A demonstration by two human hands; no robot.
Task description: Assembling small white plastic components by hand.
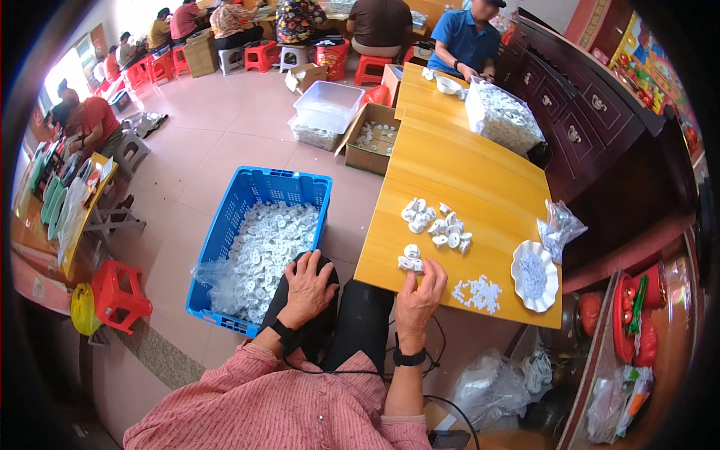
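My left hand (309,289) rests on my knee, its fingers spread and holding nothing. Beside it stands a blue plastic crate (328,196) heaped with small white plastic parts (274,244). At the near edge of the yellow wooden table (472,172), my right hand (420,296) has thumb and fingertips at a white plastic part (411,264) in a little cluster, apparently pinching it. Farther up lie two loose groups of similar round white parts (450,231). Right of that hand is a spread of tiny white pieces (478,294); a scalloped white dish (550,300) holds more.
A clear bag (559,229) lies by the table's right edge; a large filled bag (502,116) stands farther up near a person in blue (465,41). Beyond the crate are a cardboard box (367,159) and clear tubs (328,105). A red stool (120,296) stands left.
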